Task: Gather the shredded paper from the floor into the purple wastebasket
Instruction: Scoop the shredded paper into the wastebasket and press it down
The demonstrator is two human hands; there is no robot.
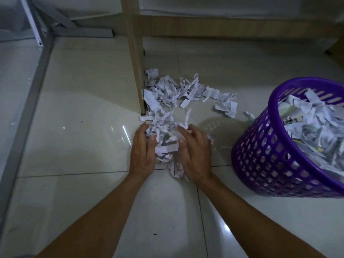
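Tiled floor [83, 112] carries shredded paper [186, 92], purple wastebasket [270, 155]

hands: 2 — left hand [143, 155], right hand [195, 155] | purple wastebasket [264, 157]: 1 | wooden leg [135, 58]: 1 | paper shreds [178, 94]: uncountable

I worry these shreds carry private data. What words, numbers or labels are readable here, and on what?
None can be read.
Shredded paper on the floor: dark print marks, too small and blurred to read.
Bunch of shreds between the left hand and right hand: bold dark marks, not legible.
Purple wastebasket: no label visible; the shreds inside are blurred.
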